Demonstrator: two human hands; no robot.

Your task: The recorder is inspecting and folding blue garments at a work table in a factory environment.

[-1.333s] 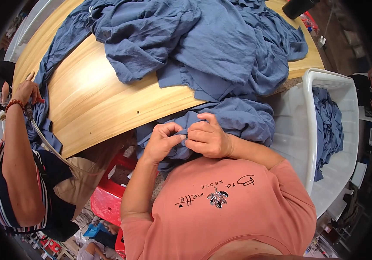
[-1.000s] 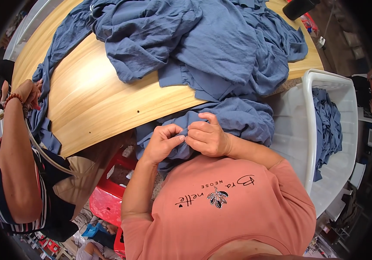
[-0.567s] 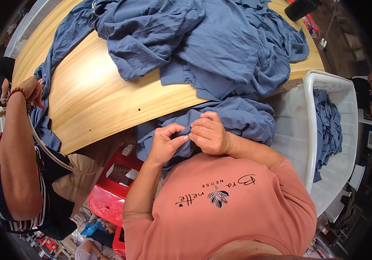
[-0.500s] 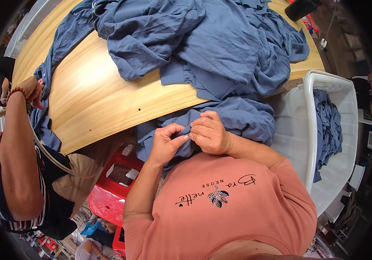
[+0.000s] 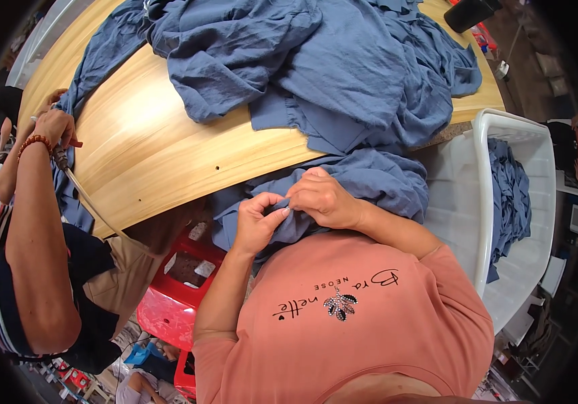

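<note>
A blue garment (image 5: 390, 178) lies bunched in my lap at the table's near edge. My left hand (image 5: 259, 217) pinches a bit of its cloth between thumb and fingers. Right beside it, the fingers of my right hand (image 5: 321, 198) are closed on the same spot, almost touching the left fingertips. What exactly lies between the fingers is too small to make out. Ahead of both hands, a large heap of blue garments (image 5: 343, 74) covers much of the wooden table (image 5: 134, 155).
To the right stands a white plastic bin (image 5: 524, 262) holding more blue cloth (image 5: 508, 202). A co-worker's hand (image 5: 55, 128) with a beaded bracelet works at blue cloth on the left, beside a cable (image 5: 90, 202). A red stool (image 5: 168, 316) stands below the table. A black object (image 5: 471, 13) sits far right.
My right hand has shifted slightly left and its fingers have curled closer to the left hand's. The co-worker's hands have moved over the cloth, and the cable has shifted.
</note>
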